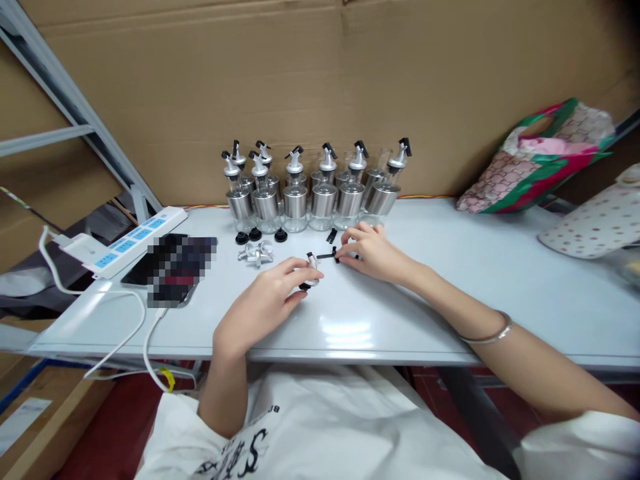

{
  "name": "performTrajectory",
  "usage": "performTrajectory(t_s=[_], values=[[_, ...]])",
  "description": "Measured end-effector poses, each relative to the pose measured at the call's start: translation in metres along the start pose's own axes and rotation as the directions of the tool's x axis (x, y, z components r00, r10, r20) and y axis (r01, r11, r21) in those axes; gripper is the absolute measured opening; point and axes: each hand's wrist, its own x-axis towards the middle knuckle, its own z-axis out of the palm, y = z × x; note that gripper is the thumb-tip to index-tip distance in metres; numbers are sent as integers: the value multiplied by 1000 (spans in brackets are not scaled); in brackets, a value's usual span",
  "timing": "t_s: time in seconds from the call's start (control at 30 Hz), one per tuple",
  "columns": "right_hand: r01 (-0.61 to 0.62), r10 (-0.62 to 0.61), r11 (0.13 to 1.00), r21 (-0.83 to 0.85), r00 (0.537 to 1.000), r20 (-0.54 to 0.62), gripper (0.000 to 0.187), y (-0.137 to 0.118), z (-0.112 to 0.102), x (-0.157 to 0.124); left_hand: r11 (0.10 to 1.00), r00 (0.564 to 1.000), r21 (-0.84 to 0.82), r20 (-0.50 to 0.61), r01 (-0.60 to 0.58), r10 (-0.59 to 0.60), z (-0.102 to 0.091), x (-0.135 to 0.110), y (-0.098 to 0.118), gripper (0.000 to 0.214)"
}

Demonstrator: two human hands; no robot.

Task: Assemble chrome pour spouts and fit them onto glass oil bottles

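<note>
My left hand (pixel 273 297) is closed round a silver pourer spout (pixel 313 261) with a black base, held just above the table. My right hand (pixel 373 252) has its fingertips down on small black plastic parts (pixel 327 256) lying on the table; whether one is pinched is hard to see. Another small black part (pixel 331 235) lies just behind them. Left of the hands sit several silver spout pieces (pixel 256 253) in a small heap. Black stoppers (pixel 281 235) stand in a row behind the heap.
Glass bottles with steel sleeves (pixel 295 200), several topped with spouts, line the cardboard wall (pixel 320 80). A power strip (pixel 143 240) and phones (pixel 175 273) with white cables lie left. A patterned bag (pixel 510 167) and a dotted white object (pixel 583 223) stand right.
</note>
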Motion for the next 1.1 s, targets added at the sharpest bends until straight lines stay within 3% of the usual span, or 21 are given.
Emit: performTrajectory(t_s=[0.2,0.4,0.57,0.7,0.77,0.83,0.93,1.0,1.1], values=[[73,-73,997,38,997,-2,11,-16,-2,-5,996,996,33,-30,87,-86,-4,-1,-3,30],[50,-50,999,0,996,-70,17,-11,4,-2,997,997,37,20,71,-72,-3,0,-1,30],[76,-76,997,-11,996,-39,18,-11,10,2,997,997,37,47,62,-63,0,0,-2,33],[94,-93,994,53,995,-24,19,-13,8,4,998,996,6,73,60,-60,0,0,-2,30],[114,-106,979,168,993,-53,22,-14,4,4,997,995,-3,70,77,-76,-1,0,-1,20],[125,-111,911,393,992,-58,24,-15,-2,3,994,994,-14,42,104,-103,-2,1,2,8],[5,-79,672,740,995,65,25,-21,-12,-2,988,988,-44,-12,151,-152,-4,2,5,5],[-93,-78,518,850,985,155,27,-26,-17,-5,982,983,-58,-26,177,-179,-4,2,7,8],[-151,-111,382,912,972,207,26,-33,-22,-8,980,980,-52,-41,191,-193,-2,3,9,15]])
